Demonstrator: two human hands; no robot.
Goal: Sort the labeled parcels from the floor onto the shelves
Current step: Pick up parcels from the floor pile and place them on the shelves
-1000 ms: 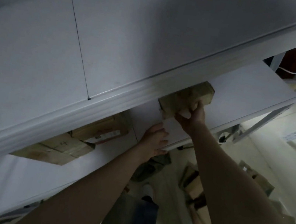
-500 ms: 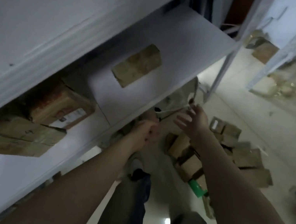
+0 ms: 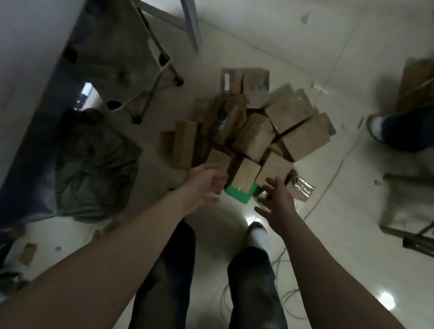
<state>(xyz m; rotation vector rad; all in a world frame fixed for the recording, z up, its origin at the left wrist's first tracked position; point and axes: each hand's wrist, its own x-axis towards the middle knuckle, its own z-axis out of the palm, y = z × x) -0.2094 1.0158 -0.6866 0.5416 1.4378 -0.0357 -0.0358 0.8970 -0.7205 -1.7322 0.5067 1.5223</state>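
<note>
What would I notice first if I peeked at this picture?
A jumbled pile of brown cardboard parcels sits in the middle of the shiny floor. The left hand and right hand reach toward its near edge, both empty, with a bright green thing between them.

parcels (image 3: pixel 259 125) just past left hand (image 3: pixel 204 182) and right hand (image 3: pixel 278 199): matt brown cardboard; green box (image 3: pixel 238 194) between the hands: smooth, plastic-looking; floor (image 3: pixel 344 213): glossy tile with glare; cloth heap (image 3: pixel 96 168) left of left hand: matt, crumpled; shelf frame (image 3: pixel 184 2): painted metal
</note>
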